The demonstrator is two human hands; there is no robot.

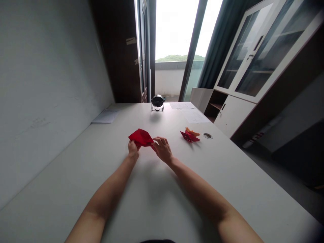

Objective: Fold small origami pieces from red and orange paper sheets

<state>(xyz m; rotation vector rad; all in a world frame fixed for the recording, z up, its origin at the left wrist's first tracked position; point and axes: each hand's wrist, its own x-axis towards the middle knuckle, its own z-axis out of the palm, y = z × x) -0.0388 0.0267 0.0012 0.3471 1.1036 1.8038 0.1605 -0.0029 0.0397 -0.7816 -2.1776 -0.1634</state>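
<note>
A piece of folded red paper (140,137) is held a little above the white table, between my two hands. My left hand (133,149) grips its left lower edge, thumb on the near side. At the paper's right corner, the fingers of my right hand (163,148) are pinched on it. Its folds make a pointed, partly opened shape; the underside is hidden. To the right of my hands lie folded paper pieces, one red (189,136) and one orange (191,131), close together on the table.
The white table (157,189) runs along a wall on the left. A round black and silver device (157,102) stands at its far end. Paper sheets lie at the far left (105,116) and far right (196,116). A cable hole (208,136) is near the right edge.
</note>
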